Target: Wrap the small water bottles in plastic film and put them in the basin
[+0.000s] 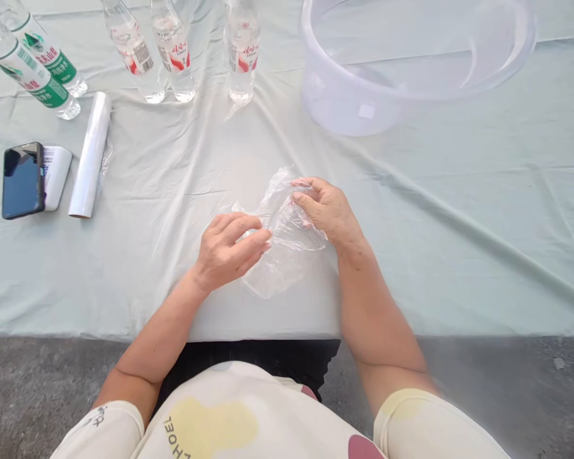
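Note:
A crumpled clear plastic bag (280,252) lies on the pale green tablecloth (459,223) near the table's front edge. My left hand (227,248) pinches the bag's left side, fingers pressed together on the film. My right hand (328,210) grips the bag's upper right part, with fingers curled round the thin plastic. The two hands are close together, a hand's width apart.
A large clear plastic basin (411,57) stands at the back right. Several water bottles (172,51) line the back edge, two with green labels (38,64) at the far left. A white roll of plastic bags (90,153) and a dark phone (23,180) lie on the left.

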Action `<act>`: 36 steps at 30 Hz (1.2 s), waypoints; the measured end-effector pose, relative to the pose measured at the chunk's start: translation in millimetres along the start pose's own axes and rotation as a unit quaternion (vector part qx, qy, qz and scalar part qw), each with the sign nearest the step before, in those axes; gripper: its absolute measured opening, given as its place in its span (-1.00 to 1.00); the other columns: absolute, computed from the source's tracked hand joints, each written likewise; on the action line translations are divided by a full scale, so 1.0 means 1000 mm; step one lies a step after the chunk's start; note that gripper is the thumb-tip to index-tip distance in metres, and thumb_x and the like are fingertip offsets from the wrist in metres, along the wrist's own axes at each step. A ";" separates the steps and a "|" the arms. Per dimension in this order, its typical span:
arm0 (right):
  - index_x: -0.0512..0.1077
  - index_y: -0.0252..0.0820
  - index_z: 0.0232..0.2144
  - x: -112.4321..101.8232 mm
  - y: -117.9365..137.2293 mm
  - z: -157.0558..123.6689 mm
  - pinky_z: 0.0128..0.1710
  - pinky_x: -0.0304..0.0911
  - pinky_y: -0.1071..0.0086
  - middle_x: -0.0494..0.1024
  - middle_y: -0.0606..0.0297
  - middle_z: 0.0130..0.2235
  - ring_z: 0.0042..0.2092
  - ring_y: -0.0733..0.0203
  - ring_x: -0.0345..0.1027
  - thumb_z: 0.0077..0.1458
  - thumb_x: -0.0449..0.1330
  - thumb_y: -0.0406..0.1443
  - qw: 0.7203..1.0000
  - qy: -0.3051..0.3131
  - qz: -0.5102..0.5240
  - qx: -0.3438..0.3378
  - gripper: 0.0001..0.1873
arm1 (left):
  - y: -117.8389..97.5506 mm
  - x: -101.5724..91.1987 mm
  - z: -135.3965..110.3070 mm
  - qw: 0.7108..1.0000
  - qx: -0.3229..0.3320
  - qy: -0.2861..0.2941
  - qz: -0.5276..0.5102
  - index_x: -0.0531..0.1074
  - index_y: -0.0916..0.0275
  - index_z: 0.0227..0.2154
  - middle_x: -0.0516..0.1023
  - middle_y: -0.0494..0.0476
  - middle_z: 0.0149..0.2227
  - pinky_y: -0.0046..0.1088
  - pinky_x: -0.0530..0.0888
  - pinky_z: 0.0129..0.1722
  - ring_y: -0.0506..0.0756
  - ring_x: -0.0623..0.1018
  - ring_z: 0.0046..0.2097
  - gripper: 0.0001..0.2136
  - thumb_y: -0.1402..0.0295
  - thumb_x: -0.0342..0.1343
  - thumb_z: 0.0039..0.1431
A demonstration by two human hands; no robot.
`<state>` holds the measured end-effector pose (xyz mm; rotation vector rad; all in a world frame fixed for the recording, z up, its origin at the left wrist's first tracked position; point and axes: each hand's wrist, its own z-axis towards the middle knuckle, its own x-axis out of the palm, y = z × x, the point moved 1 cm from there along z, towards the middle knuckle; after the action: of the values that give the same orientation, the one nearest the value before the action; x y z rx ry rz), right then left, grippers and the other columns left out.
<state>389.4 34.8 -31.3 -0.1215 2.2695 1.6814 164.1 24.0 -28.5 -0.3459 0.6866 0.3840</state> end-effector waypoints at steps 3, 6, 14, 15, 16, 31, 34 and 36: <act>0.49 -0.11 -0.04 -0.001 0.000 0.000 -0.58 0.17 0.43 0.58 0.30 -0.31 -0.54 0.34 0.21 0.08 0.18 -0.23 1.000 -0.020 -0.009 -0.013 -0.64 | -0.004 0.009 -0.005 0.982 -0.015 0.188 0.019 0.45 0.16 -0.12 0.61 0.15 -0.11 -0.25 0.45 -0.09 0.18 0.58 -0.03 -0.75 0.13 0.17 0.28; 0.51 -0.12 -0.10 -0.009 -0.003 0.003 -0.55 0.18 0.41 0.58 0.30 -0.33 -0.54 0.34 0.20 0.08 0.16 -0.24 0.996 -0.075 -0.032 -0.031 -0.68 | 0.001 0.005 -0.006 0.942 -0.104 0.318 0.037 0.40 0.19 0.08 0.50 0.33 0.13 -0.09 0.37 0.11 0.31 0.48 0.16 -0.45 -0.01 0.28 0.11; 0.53 -0.13 -0.24 -0.035 -0.018 0.014 -0.29 0.31 0.27 0.59 0.30 -0.37 -0.38 0.21 0.35 0.05 0.14 -0.27 0.975 -0.192 -0.098 -0.046 -0.77 | 0.026 -0.026 0.015 0.844 -0.226 0.478 0.090 0.16 0.10 0.34 0.06 0.36 0.44 0.19 -0.04 0.36 0.38 0.03 0.45 -0.20 0.02 0.30 0.08; 0.53 -0.12 -0.24 -0.037 -0.019 0.015 -0.26 0.32 0.25 0.59 0.30 -0.36 -0.36 0.19 0.37 0.05 0.13 -0.28 0.972 -0.202 -0.111 -0.044 -0.77 | 0.034 -0.029 0.019 0.836 -0.237 0.486 0.096 0.15 0.09 0.34 0.03 0.34 0.45 0.18 -0.06 0.37 0.38 0.01 0.46 -0.21 0.02 0.29 0.09; 0.52 -0.12 -0.25 -0.038 -0.020 0.016 -0.23 0.33 0.23 0.59 0.30 -0.36 -0.35 0.18 0.38 0.06 0.13 -0.29 0.969 -0.209 -0.125 -0.041 -0.78 | 0.042 -0.031 0.022 0.828 -0.248 0.493 0.098 0.14 0.08 0.34 0.00 0.32 0.46 0.18 -0.08 0.37 0.37 -0.01 0.46 -0.21 0.02 0.28 0.09; 0.47 -0.07 -0.06 0.025 0.028 -0.031 -0.11 0.38 0.14 0.54 0.14 0.04 -0.03 0.04 0.45 0.26 0.15 -0.26 0.865 0.024 -0.281 -0.415 -0.78 | 0.094 -0.036 0.035 0.781 -0.248 0.572 0.019 -0.11 0.00 0.42 -0.36 0.17 0.51 0.15 -0.29 0.37 0.40 -0.30 0.48 0.05 -0.06 0.27 -0.11; 0.45 -0.09 0.02 0.057 0.026 -0.041 0.05 0.32 -0.01 0.44 0.04 0.17 0.18 -0.12 0.31 0.21 0.25 -0.23 0.794 0.162 -0.361 -0.461 -0.68 | 0.102 -0.037 0.036 0.782 -0.241 0.574 0.002 -0.11 -0.02 0.42 -0.37 0.13 0.51 0.16 -0.32 0.36 0.40 -0.32 0.48 0.01 -0.08 0.22 -0.08; 0.46 -0.12 0.00 0.071 0.020 -0.047 0.03 0.33 -0.04 0.44 0.00 0.16 0.17 -0.15 0.32 0.19 0.27 -0.18 0.770 0.215 -0.383 -0.463 -0.66 | 0.109 -0.035 0.035 0.788 -0.242 0.567 -0.012 -0.05 -0.02 0.41 -0.31 0.12 0.51 0.15 -0.30 0.36 0.39 -0.29 0.48 -0.06 -0.09 0.18 -0.01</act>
<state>307.7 4.3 -21.9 -1.5333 1.0181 2.1491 109.3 126.4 0.3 -1.1205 1.7750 0.2944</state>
